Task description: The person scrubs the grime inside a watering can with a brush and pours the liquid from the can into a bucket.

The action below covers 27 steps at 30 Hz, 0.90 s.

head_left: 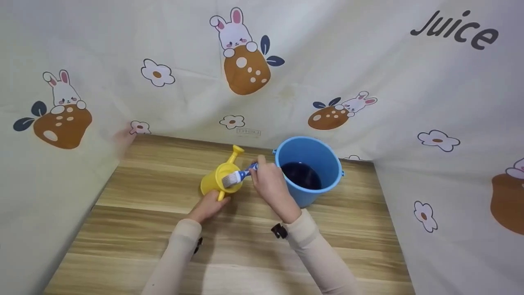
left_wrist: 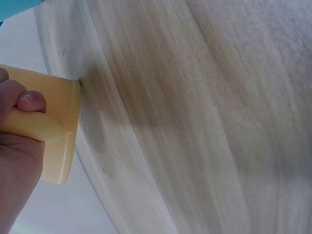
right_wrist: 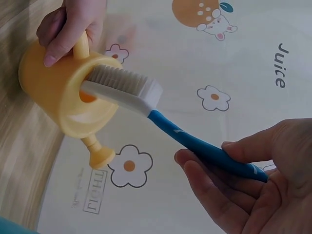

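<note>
My left hand (head_left: 207,205) grips the handle of a yellow toy watering can (head_left: 210,183); in the left wrist view its fingers (left_wrist: 19,97) curl round that handle. The can stands upright on the wooden surface, its spout pointing away from me. In my right hand (head_left: 270,182) is a brush (right_wrist: 195,144) with a blue handle and a white head of bristles, held between thumb and fingers. The right wrist view shows the tip of the brush head inside the can's open top. The can's inside is mostly hidden.
A blue bucket (head_left: 307,198) with dark liquid (head_left: 301,175) in it stands right of the can, close behind my right hand. Pale cloth (head_left: 184,110) printed with rabbits and flowers rises at the back and both sides of the wood-grain surface (head_left: 135,229).
</note>
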Each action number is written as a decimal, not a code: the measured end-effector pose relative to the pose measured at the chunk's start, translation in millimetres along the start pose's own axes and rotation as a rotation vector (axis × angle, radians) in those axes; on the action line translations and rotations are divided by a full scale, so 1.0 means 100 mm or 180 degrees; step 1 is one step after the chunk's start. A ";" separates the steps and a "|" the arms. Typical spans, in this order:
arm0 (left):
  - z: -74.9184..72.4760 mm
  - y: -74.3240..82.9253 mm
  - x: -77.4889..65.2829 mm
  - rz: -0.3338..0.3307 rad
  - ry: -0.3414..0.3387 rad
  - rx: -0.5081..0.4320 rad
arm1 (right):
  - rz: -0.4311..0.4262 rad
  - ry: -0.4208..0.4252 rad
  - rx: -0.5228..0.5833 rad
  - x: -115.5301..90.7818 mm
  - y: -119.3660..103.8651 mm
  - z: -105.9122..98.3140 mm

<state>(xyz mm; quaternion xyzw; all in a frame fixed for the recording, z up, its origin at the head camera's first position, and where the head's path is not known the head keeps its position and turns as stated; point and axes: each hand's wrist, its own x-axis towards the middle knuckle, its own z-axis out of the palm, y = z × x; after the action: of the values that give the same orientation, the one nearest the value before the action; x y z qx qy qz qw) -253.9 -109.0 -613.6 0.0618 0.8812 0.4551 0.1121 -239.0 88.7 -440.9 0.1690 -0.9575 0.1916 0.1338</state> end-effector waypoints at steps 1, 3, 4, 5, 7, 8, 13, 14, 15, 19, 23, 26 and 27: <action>0.00 0.00 0.00 -0.0024 -0.0017 -0.0014 | 0.0000 -0.0005 -0.0024 0.00 0.00 0.00; -0.01 0.01 -0.01 -0.0068 -0.0034 -0.0043 | -0.0002 -0.0009 -0.0069 0.01 -0.01 0.00; -0.01 0.01 -0.01 -0.0082 -0.0041 -0.0058 | 0.0002 -0.0020 -0.0083 0.01 -0.01 0.00; -0.01 0.01 -0.01 -0.0092 -0.0047 -0.0066 | 0.0005 -0.0034 -0.0097 0.02 -0.02 0.01; -0.01 0.01 -0.01 -0.0089 -0.0045 -0.0075 | 0.0028 -0.0061 -0.0117 0.03 -0.02 0.02; -0.01 0.01 -0.01 -0.0080 -0.0042 -0.0077 | 0.0050 -0.0079 -0.0106 0.03 -0.02 0.02; 0.00 0.00 -0.01 -0.0039 -0.0026 -0.0003 | 0.0122 -0.0155 -0.0137 0.04 -0.03 0.05; 0.01 0.00 -0.01 -0.0038 -0.0029 0.0000 | 0.0121 -0.0164 -0.0156 0.04 -0.03 0.06; 0.01 -0.01 -0.01 -0.0033 -0.0027 0.0007 | 0.0123 -0.0175 -0.0177 0.04 -0.03 0.07; 0.02 0.00 -0.01 -0.0065 -0.0059 -0.0034 | 0.0192 -0.0267 -0.0208 0.05 -0.04 0.11; 0.01 0.02 -0.02 -0.0141 -0.0082 -0.0025 | 0.0251 -0.0349 -0.0204 0.07 -0.04 0.13; 0.00 0.03 -0.03 -0.0141 -0.0085 -0.0013 | 0.0255 -0.0347 -0.0227 0.08 -0.04 0.15; 0.00 0.03 -0.03 -0.0133 -0.0078 -0.0014 | 0.0259 -0.0351 -0.0224 0.08 -0.03 0.16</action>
<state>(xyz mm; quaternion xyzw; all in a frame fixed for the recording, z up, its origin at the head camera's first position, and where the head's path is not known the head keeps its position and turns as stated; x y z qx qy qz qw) -251.3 -107.8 -610.5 0.0487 0.8799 0.4538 0.1324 -247.8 77.0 -451.3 0.1355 -0.9756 0.1535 0.0789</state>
